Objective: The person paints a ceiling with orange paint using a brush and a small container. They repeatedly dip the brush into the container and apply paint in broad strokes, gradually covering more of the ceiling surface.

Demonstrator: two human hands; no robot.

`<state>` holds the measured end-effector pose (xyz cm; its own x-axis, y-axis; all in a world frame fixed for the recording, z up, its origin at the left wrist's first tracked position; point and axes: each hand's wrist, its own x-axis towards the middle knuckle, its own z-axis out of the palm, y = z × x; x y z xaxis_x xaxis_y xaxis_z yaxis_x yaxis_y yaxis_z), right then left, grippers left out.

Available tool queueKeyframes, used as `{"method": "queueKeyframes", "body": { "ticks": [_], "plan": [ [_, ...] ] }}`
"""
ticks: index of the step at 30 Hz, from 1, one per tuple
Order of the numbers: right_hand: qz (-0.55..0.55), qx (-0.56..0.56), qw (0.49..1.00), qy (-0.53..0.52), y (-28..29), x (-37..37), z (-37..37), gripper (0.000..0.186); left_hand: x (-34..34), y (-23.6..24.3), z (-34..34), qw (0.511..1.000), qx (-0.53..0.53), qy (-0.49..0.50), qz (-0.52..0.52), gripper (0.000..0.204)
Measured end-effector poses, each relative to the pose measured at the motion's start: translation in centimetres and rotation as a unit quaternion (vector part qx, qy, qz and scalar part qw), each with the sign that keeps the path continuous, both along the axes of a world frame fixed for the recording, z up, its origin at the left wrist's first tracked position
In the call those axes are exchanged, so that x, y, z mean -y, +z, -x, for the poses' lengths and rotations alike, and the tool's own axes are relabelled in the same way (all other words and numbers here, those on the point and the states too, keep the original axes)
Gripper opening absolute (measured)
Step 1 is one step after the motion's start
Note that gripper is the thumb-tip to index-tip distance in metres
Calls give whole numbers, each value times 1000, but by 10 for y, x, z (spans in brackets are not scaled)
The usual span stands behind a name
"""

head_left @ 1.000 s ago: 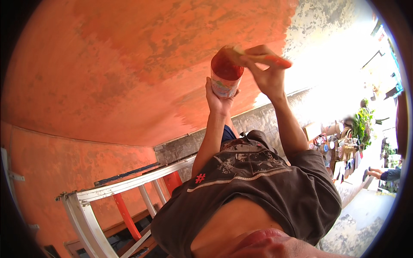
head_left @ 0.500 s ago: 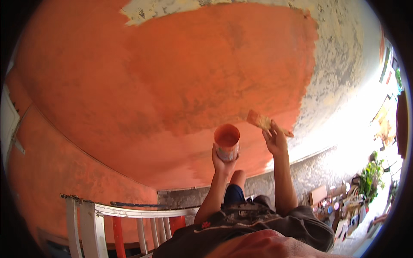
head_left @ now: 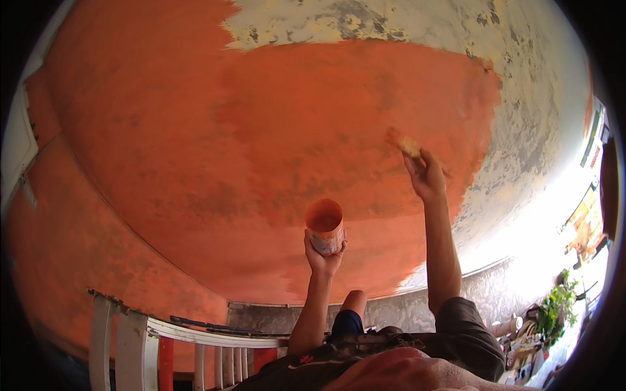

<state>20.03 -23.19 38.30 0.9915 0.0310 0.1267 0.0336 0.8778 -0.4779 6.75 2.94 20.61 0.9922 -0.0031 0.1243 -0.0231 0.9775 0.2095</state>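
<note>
My left hand (head_left: pixel 325 259) is wrapped round the lower part of a paint can (head_left: pixel 325 236), holding it upright with its open top toward me. Orange paint coats the inside of the can. Higher and to the right, my right hand (head_left: pixel 428 177) grips a paintbrush (head_left: pixel 407 145) by its handle, the orange-stained bristles pointing up and left. Behind both hands rises a wall (head_left: pixel 313 117) covered in patchy orange paint. I cannot tell whether the bristles touch it.
Bare, mottled grey-white wall (head_left: pixel 521 124) borders the orange along the top and right. A white railing (head_left: pixel 208 333) with slats stands at lower left. Grey skirting (head_left: pixel 274 317) runs along the wall's base. Leafy plants (head_left: pixel 554 313) and clutter lie at lower right, near bright light.
My right hand has risen with the brush, which now shows more edge-on. The can in my left hand sits a little lower and farther left. The view has tilted upward.
</note>
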Motion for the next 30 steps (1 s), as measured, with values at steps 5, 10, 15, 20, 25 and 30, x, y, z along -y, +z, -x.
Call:
{"method": "queueKeyframes", "body": {
  "ticks": [5, 10, 15, 20, 25, 30],
  "plan": [
    [114, 239, 963, -42, 111, -51, -30, 35, -21, 17, -15, 999, 12, 49, -7, 62],
    [261, 428, 851, -154, 211, -113, -36, 34, -31, 18, -4, 998, -22, 64, 7, 65],
    [311, 465, 808, -187, 262, -154, -61, 36, -32, 4, -8, 996, -30, 78, 10, 65],
    [370, 461, 774, -226, 269, -156, -89, 38, -36, 7, -6, 996, -37, 79, 16, 62],
    [360, 473, 766, -244, 251, -59, -131, 44, -43, 4, -5, 995, -38, 86, 20, 63],
    [420, 335, 741, -403, 225, 143, -166, 45, -32, 12, -4, 994, -46, 89, 36, 64]
  ]
}}
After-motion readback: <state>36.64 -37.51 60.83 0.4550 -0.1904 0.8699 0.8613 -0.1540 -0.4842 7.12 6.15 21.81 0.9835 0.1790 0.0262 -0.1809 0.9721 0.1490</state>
